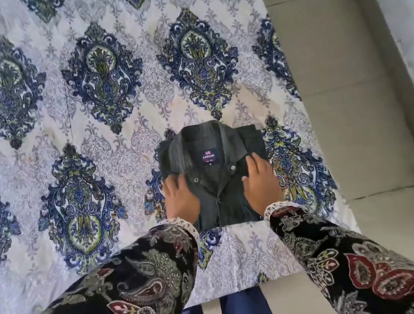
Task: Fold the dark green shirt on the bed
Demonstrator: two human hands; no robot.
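Dark green shirt (216, 181), folded to a compact rectangle, front up, collar away from the person, placket buttoned down the middle.

Grip, left: left hand (181, 198) flat on the left half of the shirt, palm down, fingers spread and lying toward the collar point. Nothing pinched or lifted; the hand only presses.

Grip, right: right hand (260, 184) flat on the right half, likewise splayed, fingertips near the right collar button. No cloth gathered between the fingers.

Purpose of hold, as judged: both palms mirror each other either side of the placket, most likely to smooth the front and set the creases so the bundle keeps its shape. Even pressure on both sides would keep the package square.

Shirt, detail: collar spread open, dark label (209, 157) with white lettering showing inside the neck. Sleeves not in view, presumably tucked beneath. Near edge straight.

Location: bed (70, 100), on a pale sheet printed with blue and green damask medallions; shirt lies near the bed's right edge, close to the person.

Surroundings: patterned paisley sleeves (142, 280) reach in from below; pale tiled floor (341, 77) to the right.

Stage, as judged: folding appears near done; final smoothing.
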